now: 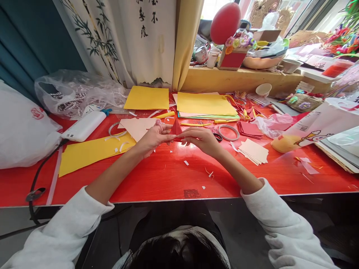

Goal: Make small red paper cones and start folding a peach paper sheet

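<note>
A clear bag (pixel 84 83) at left holds beaded strands (pixel 66 98); at right, a tilted cup (pixel 315 121) holds something pale orange (pixel 283 144). Between the forearms (pixel 116 177), the red table (pixel 168 177) lies mostly open to its front edge, with paper scraps (pixel 186 163). A yellow sheet (pixel 81 158) lies beside the left forearm; the left hand (pixel 155 138) and right hand (pixel 202 140) pinch a folded red paper (pixel 176 129) over the table; a ring (pixel 228 126) and pale cards (pixel 254 151) lie rightward.

Table (pixel 168 175) smooth and glossy; folded paper (pixel 176 129) and yellow sheets (pixel 207 104) matt, the latter smooth; bag (pixel 22 130) thin, crinkled plastic; curtain (pixel 157 56) and sleeve (pixel 67 224) matt cloth; balloon (pixel 226 23) smooth with a slight sheen.
</note>
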